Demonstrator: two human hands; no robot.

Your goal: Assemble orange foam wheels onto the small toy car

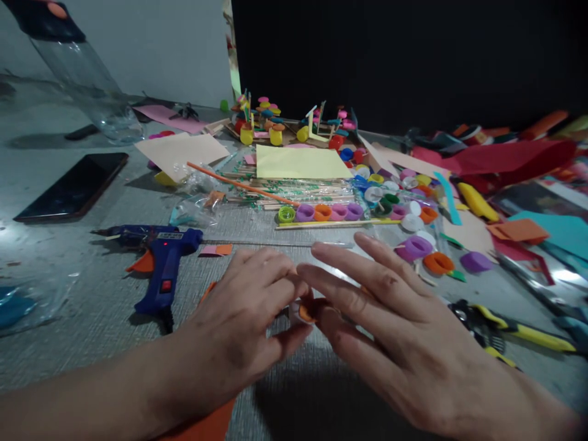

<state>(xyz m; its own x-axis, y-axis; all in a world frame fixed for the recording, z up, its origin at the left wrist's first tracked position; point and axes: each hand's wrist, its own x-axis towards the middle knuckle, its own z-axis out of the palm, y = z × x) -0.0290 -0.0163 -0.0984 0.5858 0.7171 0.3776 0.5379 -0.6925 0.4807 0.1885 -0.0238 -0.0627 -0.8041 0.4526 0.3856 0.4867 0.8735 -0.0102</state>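
Between the fingertips of both hands is a small white bottle cap with an orange inside, partly covered by the fingers. My left hand pinches it from the left between thumb and bent fingers. From the right, the thumb and index finger of my right hand close in on the same cap, while its other fingers stretch forward over it. Orange paper lies beneath my left wrist. Left of the hands, a blue glue gun rests on its side, its red light lit and a clear glue stick sticking out behind.
Wrapped wooden sticks, a row of coloured caps and a yellow sheet lie ahead. Loose caps and yellow-handled pliers are at right. A phone and a clear bottle occupy the left; small cap-built models stand behind.
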